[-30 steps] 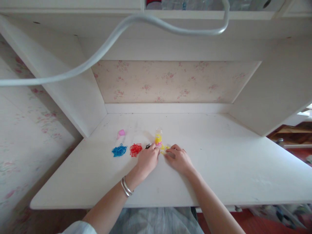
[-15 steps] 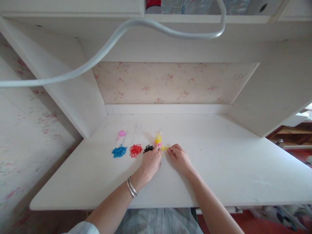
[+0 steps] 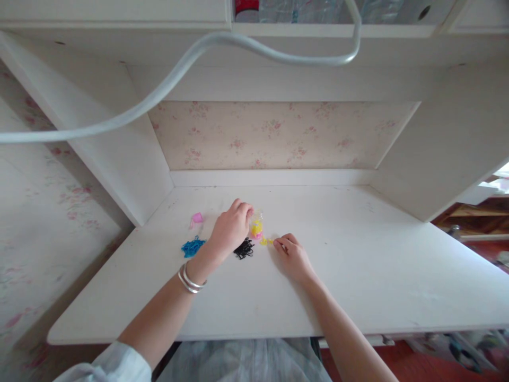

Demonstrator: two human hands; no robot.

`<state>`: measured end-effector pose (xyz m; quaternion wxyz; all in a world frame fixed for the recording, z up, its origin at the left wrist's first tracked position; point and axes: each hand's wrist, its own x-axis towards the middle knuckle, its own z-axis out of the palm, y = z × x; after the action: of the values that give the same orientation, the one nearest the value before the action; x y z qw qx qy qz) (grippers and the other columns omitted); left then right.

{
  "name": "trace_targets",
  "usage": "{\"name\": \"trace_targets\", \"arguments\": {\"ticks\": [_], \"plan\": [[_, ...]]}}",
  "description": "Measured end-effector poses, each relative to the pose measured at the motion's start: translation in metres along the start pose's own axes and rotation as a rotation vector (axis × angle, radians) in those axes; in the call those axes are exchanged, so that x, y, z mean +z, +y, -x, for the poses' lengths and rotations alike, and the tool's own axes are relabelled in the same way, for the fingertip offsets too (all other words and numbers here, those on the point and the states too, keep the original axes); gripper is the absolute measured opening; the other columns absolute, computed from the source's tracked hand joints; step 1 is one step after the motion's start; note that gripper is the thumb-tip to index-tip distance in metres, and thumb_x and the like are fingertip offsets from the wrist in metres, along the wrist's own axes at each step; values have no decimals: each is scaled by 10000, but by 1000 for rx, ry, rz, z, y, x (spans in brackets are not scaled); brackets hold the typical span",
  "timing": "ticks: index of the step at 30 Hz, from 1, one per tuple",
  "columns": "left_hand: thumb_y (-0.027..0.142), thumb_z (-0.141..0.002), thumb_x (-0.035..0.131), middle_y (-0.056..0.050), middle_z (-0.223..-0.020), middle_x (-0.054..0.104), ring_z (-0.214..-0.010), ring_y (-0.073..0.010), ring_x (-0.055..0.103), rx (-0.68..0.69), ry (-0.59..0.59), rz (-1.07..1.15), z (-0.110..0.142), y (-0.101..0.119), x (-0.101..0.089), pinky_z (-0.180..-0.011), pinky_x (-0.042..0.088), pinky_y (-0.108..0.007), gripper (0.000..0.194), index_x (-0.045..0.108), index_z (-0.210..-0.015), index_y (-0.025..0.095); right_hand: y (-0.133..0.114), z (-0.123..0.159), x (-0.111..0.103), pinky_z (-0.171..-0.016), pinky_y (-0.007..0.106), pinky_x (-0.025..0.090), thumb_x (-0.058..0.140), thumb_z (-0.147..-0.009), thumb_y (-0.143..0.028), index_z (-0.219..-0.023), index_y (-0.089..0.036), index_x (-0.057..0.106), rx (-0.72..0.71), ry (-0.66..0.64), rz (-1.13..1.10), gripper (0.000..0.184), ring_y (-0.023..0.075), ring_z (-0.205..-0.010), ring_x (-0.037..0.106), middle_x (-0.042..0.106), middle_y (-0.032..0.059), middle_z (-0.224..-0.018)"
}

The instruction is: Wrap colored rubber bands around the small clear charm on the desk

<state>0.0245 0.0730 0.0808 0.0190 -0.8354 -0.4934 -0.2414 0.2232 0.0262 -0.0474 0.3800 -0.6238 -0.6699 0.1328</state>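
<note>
My left hand (image 3: 233,225) is raised beside the mouth of a small clear bottle (image 3: 257,215). Its fingertips are pinched together; whatever is between them is hidden. The bottle stands upright, with yellow rubber bands (image 3: 256,228) inside and pink at its base. My right hand (image 3: 293,257) rests on the desk, its thumb and finger closed at the edge of a few loose yellow rubber bands (image 3: 264,241). Under my left wrist, to its right, lies a pile of black rubber bands (image 3: 244,249). A blue pile (image 3: 192,246) lies further left.
A small pink cap-like piece (image 3: 196,218) lies behind the blue pile on the white desk (image 3: 358,265). A white cable (image 3: 191,55) hangs across the upper view. Side panels and an overhead shelf (image 3: 119,25) enclose the desk.
My left hand has moved up and left, from the loose yellow bands to the bottle's top. It now covers the red pile and uncovers more of the black one. My right hand is almost still.
</note>
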Motion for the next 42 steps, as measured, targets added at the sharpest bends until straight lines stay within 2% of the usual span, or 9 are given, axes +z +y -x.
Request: {"name": "trace_targets", "arguments": {"ticks": [6, 11, 18, 25, 30, 32, 36, 39, 42], "plan": [[358, -973, 295, -46, -1051, 556, -802, -161, 627, 15, -49, -130, -25, -9, -1, -694, 454, -273, 309, 566, -1021, 218, -1, 0, -1, -674, 235, 410, 377, -921, -423, -896, -241, 667, 10, -9, 13, 343, 120, -739, 570, 582, 28, -929], [346, -965, 311, -42, -1045, 550, -772, -156, 628, 73, -131, -188, -29, -9, 3, -667, 449, -266, 313, 595, -1023, 229, -3, 1, -3, -666, 233, 414, 372, -919, -426, -903, -238, 673, 5, -10, 15, 354, 118, -722, 570, 587, 35, -926], [350, -952, 337, -11, -988, 568, -708, -151, 617, 135, -131, -168, -31, -7, 11, -616, 430, -265, 311, 639, -955, 272, -2, 1, -2, -661, 233, 410, 375, -920, -427, -896, -238, 669, 4, -11, 9, 351, 118, -722, 563, 581, 31, -910], [327, -951, 359, -17, -980, 590, -816, -146, 613, 69, -65, -46, -25, -10, 8, -693, 443, -246, 294, 643, -995, 265, -2, 1, -2, -655, 243, 411, 387, -914, -426, -896, -232, 674, 7, -6, -17, 347, 122, -711, 554, 582, 37, -918], [315, -958, 346, -28, -986, 605, -877, -142, 607, 21, -14, 41, 0, -6, 7, -760, 448, -238, 297, 629, -1016, 249, 0, -2, -1, -662, 259, 424, 419, -894, -456, -888, -222, 692, 36, 34, -104, 360, 123, -677, 545, 590, 46, -911], [327, -962, 331, -28, -973, 610, -869, -143, 613, 22, -54, 47, 15, 0, 12, -748, 454, -240, 311, 630, -1016, 257, 2, -5, -1, -654, 267, 430, 437, -878, -486, -873, -214, 696, 86, 82, -163, 375, 125, -661, 541, 596, 49, -901], [343, -965, 307, -37, -997, 619, -814, -154, 634, 35, -221, 4, 39, 12, 35, -700, 475, -264, 340, 630, -1034, 266, -1, -17, -6, -636, 275, 436, 468, -849, -526, -841, -204, 700, 146, 169, -237, 397, 131, -657, 537, 606, 50, -871], [315, -953, 337, -79, -1039, 619, -799, -181, 649, 30, -307, -71, 46, 20, 57, -673, 494, -294, 317, 623, -1054, 221, -14, -29, -16, -637, 265, 437, 484, -845, -525, -848, -201, 703, 94, 188, -260, 391, 133, -696, 548, 607, 50, -877], [258, -931, 383, -132, -1047, 615, -763, -200, 657, 15, -320, -150, 45, 26, 73, -646, 507, -313, 289, 603, -1094, 165, -35, -45, -29, -611, 251, 429, 480, -852, -519, -858, -199, 705, 21, 203, -254, 391, 120, -681, 538, 604, 51, -881]]}}
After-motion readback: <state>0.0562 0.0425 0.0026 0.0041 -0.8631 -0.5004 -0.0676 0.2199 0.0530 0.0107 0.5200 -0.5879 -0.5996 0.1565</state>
